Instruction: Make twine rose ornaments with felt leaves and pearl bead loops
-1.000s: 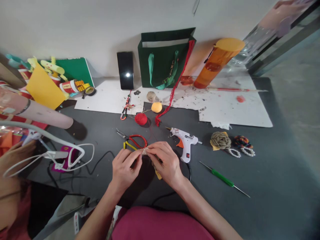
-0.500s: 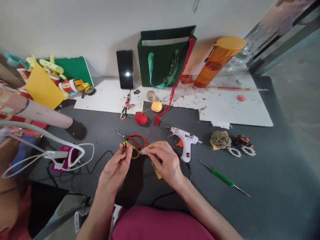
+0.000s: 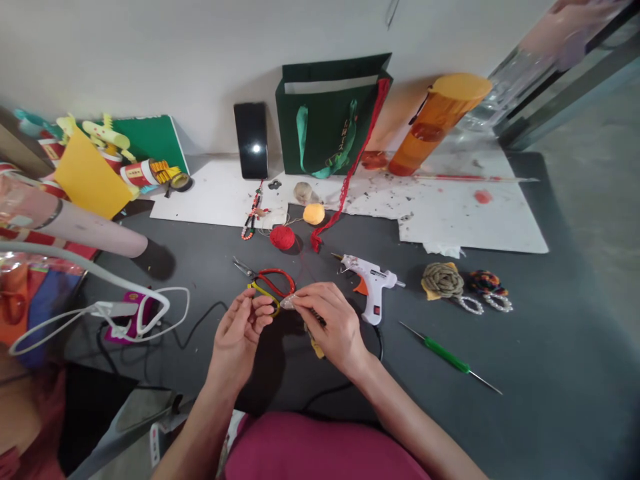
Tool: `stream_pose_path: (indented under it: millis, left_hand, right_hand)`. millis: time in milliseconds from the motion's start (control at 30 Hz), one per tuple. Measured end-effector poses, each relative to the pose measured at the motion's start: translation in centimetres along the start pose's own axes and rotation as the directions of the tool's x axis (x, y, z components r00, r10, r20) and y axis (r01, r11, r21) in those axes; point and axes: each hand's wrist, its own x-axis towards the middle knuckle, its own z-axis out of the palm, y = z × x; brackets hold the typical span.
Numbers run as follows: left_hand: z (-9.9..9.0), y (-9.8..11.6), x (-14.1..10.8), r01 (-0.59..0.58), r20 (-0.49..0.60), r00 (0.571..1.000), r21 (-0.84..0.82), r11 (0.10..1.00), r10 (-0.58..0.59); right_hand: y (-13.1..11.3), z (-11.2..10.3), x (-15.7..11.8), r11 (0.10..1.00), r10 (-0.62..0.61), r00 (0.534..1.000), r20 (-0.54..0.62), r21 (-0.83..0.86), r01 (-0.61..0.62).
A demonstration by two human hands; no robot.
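Right hand (image 3: 335, 327) pinches a small pale shiny piece (image 3: 287, 303) between thumb and fingertips, center of frame, held above the desk (image 3: 540, 333). Could be beads or a bit of clear plastic, too small to tell. Left hand (image 3: 235, 333) just beside it, left of center, fingers loosely curled, tips near each other; can't tell if anything thin is between them. A yellow piece (image 3: 317, 347) shows under the right hand, partly hidden; can't tell if gripped.

Handling, judged: pale piece looks very light, maybe slippery, easy to drop or lose. Best taken by an edge with fingertips, light pinch. Softness unclear. Yellow piece looks soft and flexible, safe to hold by its edge.

Nearby: scissors (image 3: 254, 274) with red and yellow handles, just beyond the left fingers; white glue gun (image 3: 375, 277) right of center; red yarn ball (image 3: 283, 237) above center. Green-handled tool (image 3: 447, 355) lower right, two rosettes with pearly loops mid right, one gray-brown (image 3: 444, 280), one dark multicolor (image 3: 483, 283).

Surface: dark gray, flat, looks matte. Stained white board (image 3: 500, 227) along the back, ragged front edge. Pale wall (image 3: 200, 40) behind, green bag (image 3: 320, 127) upper center, leaning orange bottle (image 3: 425, 127) upper right. Another person's arm (image 3: 20, 413) lower left, blurred.
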Motion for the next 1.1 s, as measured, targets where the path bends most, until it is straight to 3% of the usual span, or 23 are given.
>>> stream_pose_path:
  millis: [100, 200, 300, 400, 500, 600, 767, 1000, 1100]
  left_hand:
    - [-0.4, -0.8, 0.2, -0.144, 0.038, 0.989, 0.194, 0.97, 0.14]
    - [-0.4, -1.2, 0.0, -0.362, 0.111, 0.93, 0.451, 0.816, 0.351]
    - [0.1, -1.2, -0.3, -0.57, 0.24, 0.804, 0.57, 0.591, 0.544]
    - [0.4, -1.3, -0.1, -0.707, 0.38, 0.664, 0.597, 0.378, 0.643]
    - [0.3, -1.6, 0.3, -0.745, 0.497, 0.566, 0.651, 0.15, 0.658]
    - [-0.1, -1.8, 0.6, -0.756, 0.554, 0.482, 0.655, 0.003, 0.679]
    - [-0.2, -1.8, 0.6, -0.78, 0.629, 0.374, 0.611, -0.135, 0.682]
    - [-0.1, -1.7, 0.7, -0.78, 0.64, 0.347, 0.603, -0.167, 0.686]
    - [-0.3, -1.7, 0.7, -0.781, 0.671, 0.31, 0.583, -0.222, 0.674]
  right_hand:
    - [0.0, 0.1, 0.0, 1.0, -0.007, 1.0, -0.001, 0.0, 0.007]
    - [0.1, 0.1, -0.1, 1.0, -0.013, 1.0, 0.0, 0.007, 0.013]
    - [0.1, 0.1, -0.1, 1.0, -0.014, 1.0, 0.004, 0.006, 0.014]
    - [0.1, 0.0, -0.1, 1.0, -0.01, 1.0, 0.012, 0.003, 0.01]
    - [0.1, 0.0, -0.1, 1.0, -0.007, 1.0, 0.013, 0.005, 0.007]
    - [0.1, 0.0, -0.1, 1.0, -0.013, 1.0, 0.009, 0.003, 0.013]
    - [0.2, 0.0, -0.1, 1.0, -0.013, 1.0, 0.003, -0.001, 0.013]
    - [0.1, 0.0, 0.0, 1.0, -0.016, 1.0, 0.005, 0.001, 0.016]
    - [0.1, 0.0, -0.1, 1.0, -0.008, 1.0, 0.007, 0.004, 0.008]
